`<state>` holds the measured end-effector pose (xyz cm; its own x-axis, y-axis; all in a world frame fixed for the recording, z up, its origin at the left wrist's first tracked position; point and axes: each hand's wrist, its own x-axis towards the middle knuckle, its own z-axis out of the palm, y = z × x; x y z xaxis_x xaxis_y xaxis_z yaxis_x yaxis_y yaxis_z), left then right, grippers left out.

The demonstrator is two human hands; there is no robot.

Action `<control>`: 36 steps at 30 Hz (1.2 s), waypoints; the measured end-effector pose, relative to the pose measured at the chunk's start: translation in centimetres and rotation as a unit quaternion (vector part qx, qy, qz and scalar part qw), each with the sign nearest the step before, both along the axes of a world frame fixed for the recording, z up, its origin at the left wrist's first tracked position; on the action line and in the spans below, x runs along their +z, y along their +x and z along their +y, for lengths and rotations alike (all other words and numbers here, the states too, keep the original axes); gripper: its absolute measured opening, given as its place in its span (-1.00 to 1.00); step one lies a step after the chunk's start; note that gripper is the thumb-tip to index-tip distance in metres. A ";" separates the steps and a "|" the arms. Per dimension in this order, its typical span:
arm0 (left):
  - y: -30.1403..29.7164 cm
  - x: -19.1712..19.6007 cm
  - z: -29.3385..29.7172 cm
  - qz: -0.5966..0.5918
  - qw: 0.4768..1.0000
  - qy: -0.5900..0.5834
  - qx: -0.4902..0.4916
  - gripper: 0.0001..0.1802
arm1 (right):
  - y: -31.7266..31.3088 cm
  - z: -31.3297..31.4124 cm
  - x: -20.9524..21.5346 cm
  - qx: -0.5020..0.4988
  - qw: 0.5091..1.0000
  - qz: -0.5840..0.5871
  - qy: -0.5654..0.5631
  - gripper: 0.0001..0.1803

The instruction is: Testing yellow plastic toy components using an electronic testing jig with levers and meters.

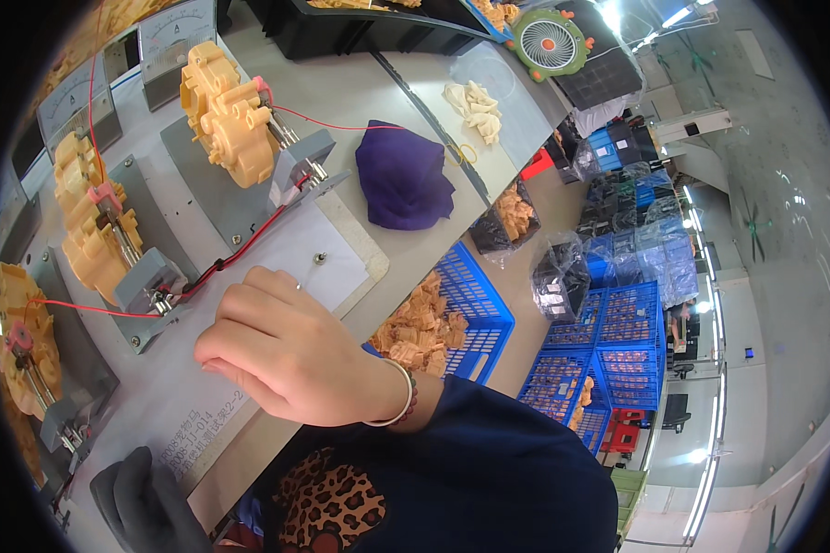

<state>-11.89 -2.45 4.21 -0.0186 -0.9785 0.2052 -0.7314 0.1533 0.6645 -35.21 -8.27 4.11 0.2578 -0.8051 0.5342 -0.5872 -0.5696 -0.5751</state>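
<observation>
My right hand, bare and with a bracelet at the wrist, hovers over the grey-white test board. Its fingers are curled closed; the fingertips are turned away, so whatever they hold is hidden. Close beyond them a small metal stud stands on the board. My left hand, in a dark grey glove, is at the lower left by the board's near edge, fingers bent but apart, with nothing visible in it. Cream plastic gearbox housings sit in grey metal fixtures with red wires.
Analog meters stand behind the fixtures. A purple cloth and a crumpled pale cloth lie to the right. Beside the table is a blue crate of cream parts. A small green fan and black tray are at the back.
</observation>
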 end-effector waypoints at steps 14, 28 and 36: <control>-0.6 1.3 -0.3 -0.021 0.998 -0.058 0.010 -0.80 | 0.4 -0.4 0.3 0.019 0.999 -0.021 -0.014 -0.81; -4.5 13.0 -6.9 -0.170 0.963 -0.173 -0.115 -0.64 | -0.9 0.3 0.1 0.020 0.994 -0.097 -0.040 -0.67; -5.0 7.3 -14.3 -0.373 0.845 -0.264 -0.277 -0.69 | 1.9 -1.2 -0.2 0.081 0.972 -0.214 -0.058 -0.51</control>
